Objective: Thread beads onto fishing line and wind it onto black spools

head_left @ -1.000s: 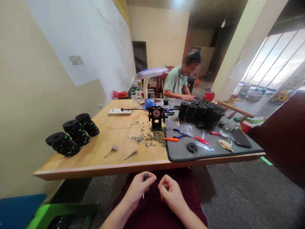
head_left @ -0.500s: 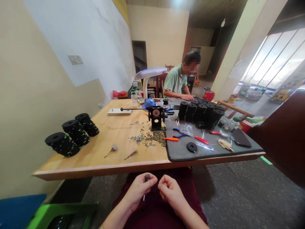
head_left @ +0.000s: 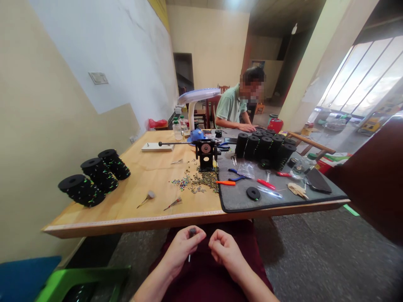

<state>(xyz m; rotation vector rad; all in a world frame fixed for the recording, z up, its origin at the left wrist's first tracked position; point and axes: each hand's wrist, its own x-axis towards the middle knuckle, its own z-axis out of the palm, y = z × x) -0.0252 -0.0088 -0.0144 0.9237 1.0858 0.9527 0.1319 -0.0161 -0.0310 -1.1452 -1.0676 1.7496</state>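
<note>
Over my lap, just below the table's front edge, my left hand (head_left: 183,246) is closed round a thin white stick (head_left: 189,257) with a dark grey end (head_left: 192,231) above the fingers. My right hand (head_left: 225,251) is a short gap away, its fingers curled into a pinch. Whatever it holds, if anything, is too small to make out. Nearest on the table lie two small brush-like bundles, one with a grey tuft (head_left: 151,195) and one with a reddish stem (head_left: 173,204). Beyond them spread many tiny loose metallic and coloured pieces (head_left: 201,181).
A black hand-cranked machine (head_left: 206,155) stands mid-table by a lamp (head_left: 197,134). Black foam spools (head_left: 92,178) stand left, several more (head_left: 266,147) right. On the grey mat (head_left: 236,203) lie pliers (head_left: 236,174), an orange-handled tool (head_left: 225,183) and tweezers (head_left: 270,192). A co-worker (head_left: 231,107) sits opposite.
My hands have drawn very slightly apart, the left shifting a little left and up with the stick. Little else differs; the view has shifted slightly.
</note>
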